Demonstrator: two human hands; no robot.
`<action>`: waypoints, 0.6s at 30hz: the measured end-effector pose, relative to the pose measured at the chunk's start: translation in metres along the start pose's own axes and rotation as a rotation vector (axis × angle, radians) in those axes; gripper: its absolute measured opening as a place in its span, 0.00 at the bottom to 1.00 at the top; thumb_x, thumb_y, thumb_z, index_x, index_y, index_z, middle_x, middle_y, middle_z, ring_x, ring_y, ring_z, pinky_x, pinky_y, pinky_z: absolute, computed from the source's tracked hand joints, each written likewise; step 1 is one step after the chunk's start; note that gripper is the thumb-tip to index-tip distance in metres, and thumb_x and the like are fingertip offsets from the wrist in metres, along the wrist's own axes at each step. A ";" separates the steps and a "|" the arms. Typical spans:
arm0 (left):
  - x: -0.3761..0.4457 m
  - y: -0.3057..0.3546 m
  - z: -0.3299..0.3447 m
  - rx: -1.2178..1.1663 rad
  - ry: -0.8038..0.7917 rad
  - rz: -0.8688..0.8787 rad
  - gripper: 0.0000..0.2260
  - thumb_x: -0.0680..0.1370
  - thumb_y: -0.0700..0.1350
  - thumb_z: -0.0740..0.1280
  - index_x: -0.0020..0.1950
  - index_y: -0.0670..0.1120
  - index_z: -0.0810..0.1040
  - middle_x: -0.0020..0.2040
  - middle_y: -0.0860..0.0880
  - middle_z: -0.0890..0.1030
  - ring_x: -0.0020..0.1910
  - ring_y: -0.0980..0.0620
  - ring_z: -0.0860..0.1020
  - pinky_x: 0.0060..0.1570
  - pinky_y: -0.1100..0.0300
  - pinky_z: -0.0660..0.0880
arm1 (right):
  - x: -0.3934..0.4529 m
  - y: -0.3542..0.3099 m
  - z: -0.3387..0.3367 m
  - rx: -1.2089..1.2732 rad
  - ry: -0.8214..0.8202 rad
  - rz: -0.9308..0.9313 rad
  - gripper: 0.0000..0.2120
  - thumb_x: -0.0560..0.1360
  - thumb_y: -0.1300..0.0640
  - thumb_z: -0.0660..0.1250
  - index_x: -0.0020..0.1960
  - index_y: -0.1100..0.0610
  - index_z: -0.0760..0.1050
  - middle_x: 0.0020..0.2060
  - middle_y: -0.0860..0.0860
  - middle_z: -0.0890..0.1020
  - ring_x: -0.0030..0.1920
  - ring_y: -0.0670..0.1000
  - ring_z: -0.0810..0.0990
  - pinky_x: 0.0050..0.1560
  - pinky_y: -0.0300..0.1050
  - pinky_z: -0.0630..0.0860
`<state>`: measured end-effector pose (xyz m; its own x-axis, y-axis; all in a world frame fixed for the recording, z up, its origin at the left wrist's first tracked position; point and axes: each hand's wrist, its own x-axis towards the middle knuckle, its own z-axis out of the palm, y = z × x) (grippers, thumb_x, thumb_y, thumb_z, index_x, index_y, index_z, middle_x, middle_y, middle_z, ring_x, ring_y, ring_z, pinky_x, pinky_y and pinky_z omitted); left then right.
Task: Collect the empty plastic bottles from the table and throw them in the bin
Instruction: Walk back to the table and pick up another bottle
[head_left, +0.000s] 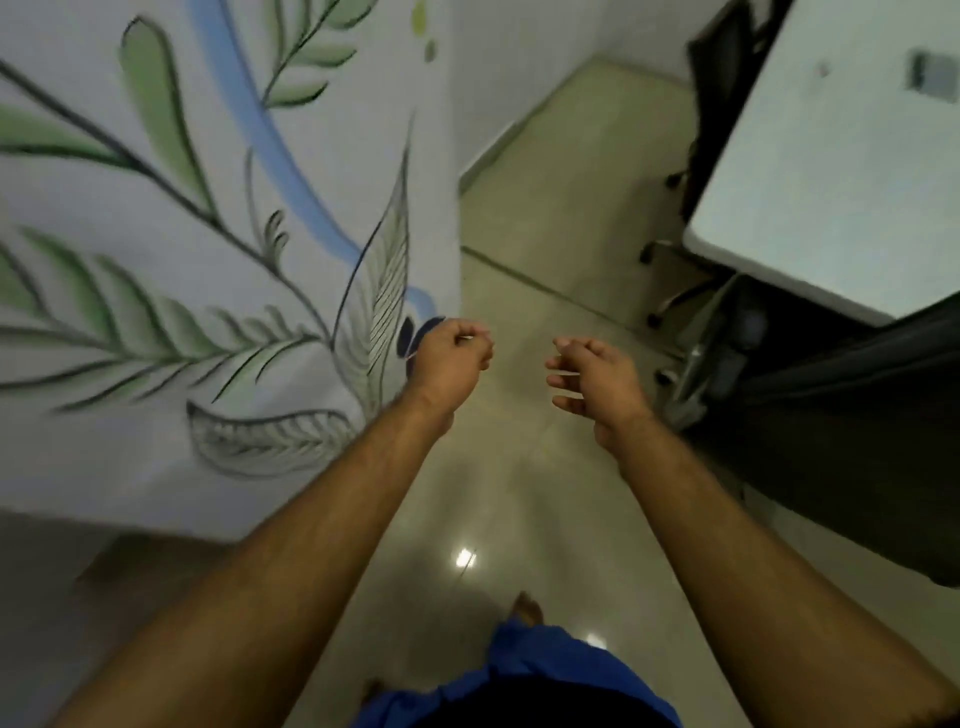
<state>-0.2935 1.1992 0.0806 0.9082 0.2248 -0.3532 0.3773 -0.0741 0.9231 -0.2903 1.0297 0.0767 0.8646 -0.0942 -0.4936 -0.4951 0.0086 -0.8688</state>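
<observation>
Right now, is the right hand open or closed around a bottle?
Open and empty. The right hand has its fingers spread and loosely curled over the floor, with nothing between them. No bottle shows.

Setting: office or similar workplace interior, narrow passage. Evidence: white rectangular surface (831, 171) with rounded corner at right; black swivel chair (722, 67) on castors tucked at its far edge, further castor legs (670, 280) on the floor under its near corner; dark fabric seating (857, 426) beside it; wall mural (218, 234) of green leaves and a blue band at left; glossy pale floor tiles (545, 218) reflecting ceiling lights.
</observation>
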 end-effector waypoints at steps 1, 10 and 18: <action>0.010 0.015 0.020 0.009 -0.030 0.020 0.04 0.78 0.39 0.65 0.50 0.44 0.79 0.43 0.46 0.81 0.41 0.51 0.79 0.39 0.63 0.74 | 0.011 -0.011 -0.017 0.018 0.032 -0.015 0.03 0.79 0.52 0.67 0.50 0.51 0.78 0.41 0.50 0.83 0.39 0.49 0.80 0.37 0.43 0.77; 0.124 0.110 0.154 0.097 -0.252 0.180 0.03 0.78 0.40 0.67 0.51 0.45 0.78 0.46 0.45 0.81 0.42 0.52 0.78 0.36 0.65 0.71 | 0.118 -0.101 -0.120 0.096 0.204 -0.087 0.04 0.78 0.52 0.67 0.51 0.51 0.79 0.42 0.50 0.83 0.37 0.48 0.80 0.38 0.43 0.77; 0.287 0.199 0.249 0.132 -0.437 0.278 0.02 0.78 0.41 0.68 0.50 0.46 0.78 0.45 0.46 0.81 0.43 0.51 0.78 0.37 0.63 0.71 | 0.256 -0.192 -0.162 0.133 0.387 -0.112 0.06 0.79 0.53 0.68 0.51 0.55 0.80 0.44 0.53 0.83 0.41 0.52 0.80 0.39 0.45 0.76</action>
<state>0.0875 1.0069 0.1250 0.9572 -0.2446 -0.1549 0.1061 -0.2014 0.9737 0.0119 0.8422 0.1239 0.8036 -0.4687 -0.3668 -0.3624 0.1033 -0.9263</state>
